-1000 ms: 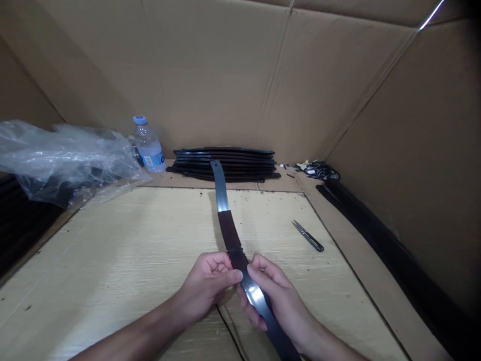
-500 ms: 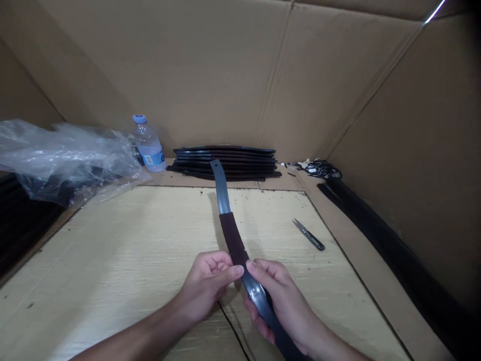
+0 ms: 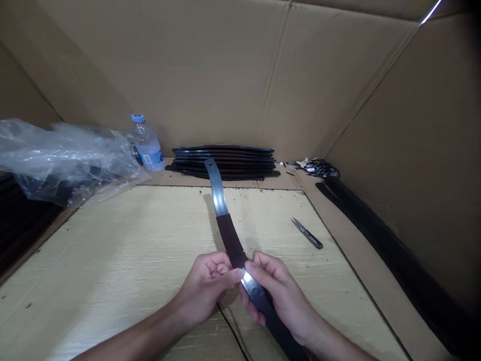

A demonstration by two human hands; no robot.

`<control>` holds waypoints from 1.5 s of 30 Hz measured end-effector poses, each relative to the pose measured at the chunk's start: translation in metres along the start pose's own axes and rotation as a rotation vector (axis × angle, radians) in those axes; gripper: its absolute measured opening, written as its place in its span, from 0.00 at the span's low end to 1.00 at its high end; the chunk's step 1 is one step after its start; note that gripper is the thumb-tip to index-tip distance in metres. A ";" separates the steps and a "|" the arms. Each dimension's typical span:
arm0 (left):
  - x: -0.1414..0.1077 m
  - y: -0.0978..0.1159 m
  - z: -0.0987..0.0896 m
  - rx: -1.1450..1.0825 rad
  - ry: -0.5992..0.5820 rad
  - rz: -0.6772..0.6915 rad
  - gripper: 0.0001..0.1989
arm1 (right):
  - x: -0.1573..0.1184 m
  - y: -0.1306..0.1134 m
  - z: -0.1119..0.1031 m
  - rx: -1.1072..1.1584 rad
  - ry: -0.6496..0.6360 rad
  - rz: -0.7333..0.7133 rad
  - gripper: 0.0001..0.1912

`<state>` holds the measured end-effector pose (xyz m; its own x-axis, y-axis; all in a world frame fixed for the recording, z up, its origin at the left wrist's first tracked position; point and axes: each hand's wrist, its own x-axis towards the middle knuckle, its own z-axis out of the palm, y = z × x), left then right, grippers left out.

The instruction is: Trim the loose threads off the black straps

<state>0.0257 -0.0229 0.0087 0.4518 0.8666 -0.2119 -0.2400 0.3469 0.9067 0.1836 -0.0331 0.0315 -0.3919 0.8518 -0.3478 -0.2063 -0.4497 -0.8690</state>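
Between my two hands is a long, curved, dark metal strip (image 3: 217,193) with a small hole at its far end. A dark brown cord wrapping (image 3: 230,234) covers its middle section, and bare shiny metal shows just below that. My left hand (image 3: 210,281) pinches the strip at the wrapping's near edge, thumb on top. My right hand (image 3: 276,286) grips it from the right, with its thumb at the same edge and fingers curled beneath. A thin black cord (image 3: 233,326) trails from under my left hand toward the near edge of the view.
Thread snips (image 3: 307,233) lie on the pale board (image 3: 150,235) to the right. Behind are a stack of similar dark strips (image 3: 225,163), a water bottle (image 3: 148,145) and a tangle of black cord (image 3: 321,168). Clear plastic (image 3: 75,155) lies left; long black material (image 3: 383,250) runs along the right.
The strip has tilted slightly, its far end shifting left. Both hands stay at the wrapping's near edge, and the right fingers beneath have moved up a little.
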 end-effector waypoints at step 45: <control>0.005 -0.006 -0.001 -0.160 0.009 0.028 0.11 | -0.003 0.012 0.004 0.032 -0.006 -0.032 0.15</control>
<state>0.0286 -0.0198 0.0022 0.4353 0.8796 -0.1919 -0.3863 0.3750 0.8427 0.1785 -0.0422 0.0237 -0.3903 0.8642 -0.3174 -0.2478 -0.4307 -0.8678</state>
